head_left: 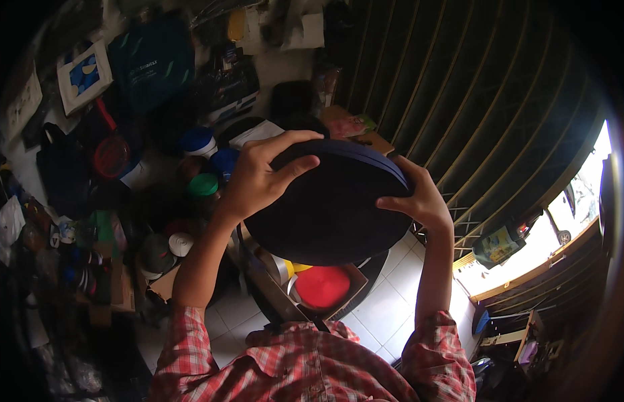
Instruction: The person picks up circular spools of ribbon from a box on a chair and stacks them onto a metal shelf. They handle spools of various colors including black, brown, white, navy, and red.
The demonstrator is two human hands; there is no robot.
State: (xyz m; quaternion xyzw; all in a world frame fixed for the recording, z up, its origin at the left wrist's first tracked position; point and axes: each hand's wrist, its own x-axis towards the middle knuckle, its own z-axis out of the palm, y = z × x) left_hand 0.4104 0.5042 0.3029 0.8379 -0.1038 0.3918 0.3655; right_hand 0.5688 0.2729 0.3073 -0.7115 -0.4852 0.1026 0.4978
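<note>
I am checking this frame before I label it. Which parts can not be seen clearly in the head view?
- Dark round cap: its underside is turned away; too dark for surface detail.
- Left hand and right hand: palms hidden behind the cap.
- Cardboard box: upper part covered by the cap; only a red thing shows.
- Cluttered items at left: too dim and small to identify.
</note>
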